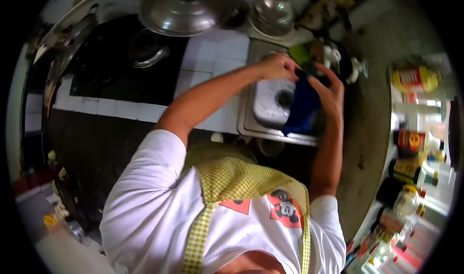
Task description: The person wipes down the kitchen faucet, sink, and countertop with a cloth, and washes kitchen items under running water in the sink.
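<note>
A dark blue cloth (pixel 303 105) hangs over the right part of the steel sink (pixel 270 102), held up at its top. My left hand (pixel 280 67) grips its upper left corner with closed fingers. On the cloth's upper right edge, my right hand (pixel 330 88) has its thumb and fingers around the fabric, the forefinger raised. The sink's drain (pixel 283 98) shows just left of the cloth. Behind my hands lies a green item (pixel 300 54), partly hidden.
A black stove (pixel 130 56) is on the left of the white tiled counter (pixel 200 51). Behind stand a large lidded wok (pixel 188 8) and metal bowls (pixel 273 13). Bottles and jars (pixel 411 143) line a shelf at the far right, beyond a wall.
</note>
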{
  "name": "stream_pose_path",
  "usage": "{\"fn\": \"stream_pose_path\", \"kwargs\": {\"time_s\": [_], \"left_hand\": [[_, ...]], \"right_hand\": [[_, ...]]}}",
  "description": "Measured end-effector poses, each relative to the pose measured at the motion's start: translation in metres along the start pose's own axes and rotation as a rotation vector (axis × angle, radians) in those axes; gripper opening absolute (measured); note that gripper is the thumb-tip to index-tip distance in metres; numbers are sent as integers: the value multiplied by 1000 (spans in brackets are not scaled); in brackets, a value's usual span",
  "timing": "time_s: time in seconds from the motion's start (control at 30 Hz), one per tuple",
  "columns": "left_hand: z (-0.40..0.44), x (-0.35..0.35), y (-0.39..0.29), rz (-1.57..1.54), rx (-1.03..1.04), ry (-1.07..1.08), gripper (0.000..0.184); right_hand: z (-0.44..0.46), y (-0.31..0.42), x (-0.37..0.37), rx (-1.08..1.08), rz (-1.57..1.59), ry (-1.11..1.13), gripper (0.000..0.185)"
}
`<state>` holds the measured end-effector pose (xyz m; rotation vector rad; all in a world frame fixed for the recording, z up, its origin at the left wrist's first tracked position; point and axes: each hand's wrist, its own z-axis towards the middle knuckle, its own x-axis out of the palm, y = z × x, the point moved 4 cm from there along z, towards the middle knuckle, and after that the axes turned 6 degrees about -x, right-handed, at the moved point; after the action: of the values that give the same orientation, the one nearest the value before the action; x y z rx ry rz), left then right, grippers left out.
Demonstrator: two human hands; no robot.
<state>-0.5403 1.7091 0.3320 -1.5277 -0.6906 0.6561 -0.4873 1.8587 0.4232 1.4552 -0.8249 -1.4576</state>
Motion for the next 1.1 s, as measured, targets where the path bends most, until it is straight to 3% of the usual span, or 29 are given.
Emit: {"fn": "stream_pose_path", "kwargs": {"time_s": [0.07,0.13,0.2,0.27,0.3,0.33,0.4,0.43,0.47,0.5,0.53,0.57,0.6,0.67,0.73,0.8,0.83,0.93,0.97,1.0,1.03,1.07,1.1], "left_hand": [[-16,7,-19,-243,65,-2,54],[-37,19,-48,-174,156,-31,67],[-29,28,-37,132,399,-20,68],[-34,23,-26,533,276,-119,69],[-50,18,-41,527,243,-191,56],[-58,18,-39,533,235,-215,56],[-74,10,-40,571,307,-559,40],[-78,8,-35,686,369,-636,34],[-84,5,-36,685,366,-640,34],[-96,4,-44,798,453,-683,35],[-107,6,-53,904,543,-720,35],[-120,9,-68,1007,641,-743,24],[-128,17,-74,987,649,-734,24],[-135,38,-72,743,381,-490,17],[-154,56,-74,484,414,-457,18],[-176,64,-68,115,205,-363,18],[-188,64,-58,120,152,-393,17],[-221,52,13,181,-8,-674,17],[-234,42,42,51,-188,-766,20],[-249,32,70,-78,-366,-857,22],[-264,26,97,263,-438,-804,26],[-280,20,114,606,-501,-731,30],[-295,19,120,644,-632,-596,34]], "right_hand": [[-6,23,-1,-109,62,75,38],[-13,36,2,-200,-35,107,38],[-18,43,-1,-105,38,78,40],[-23,48,-7,-168,56,0,40],[-26,60,-1,-205,100,-31,40],[-30,70,2,-238,142,-68,40],[-31,75,0,-257,48,-101,37],[-33,76,-5,-204,-290,-157,33],[-34,76,-9,-145,-630,-215,29],[-35,72,-12,-286,-697,-333,19],[-36,68,-16,-274,-707,-333,19],[-40,71,-22,-399,-725,-427,17],[-45,73,-30,-528,-745,-522,14],[-51,63,-42,-464,-711,-554,10],[-48,64,-32,-324,-550,-542,8],[-36,37,-1,-247,-209,-423,12],[-30,25,26,-217,-26,-370,18],[-34,-14,129,-96,-343,-36,32],[-45,-46,177,-605,-413,50,35],[-61,-72,222,-292,-181,294,37],[-81,-117,270,-451,-110,476,42],[-108,-133,307,-602,-577,642,49],[-119,-119,325,-692,-662,798,51]]}}
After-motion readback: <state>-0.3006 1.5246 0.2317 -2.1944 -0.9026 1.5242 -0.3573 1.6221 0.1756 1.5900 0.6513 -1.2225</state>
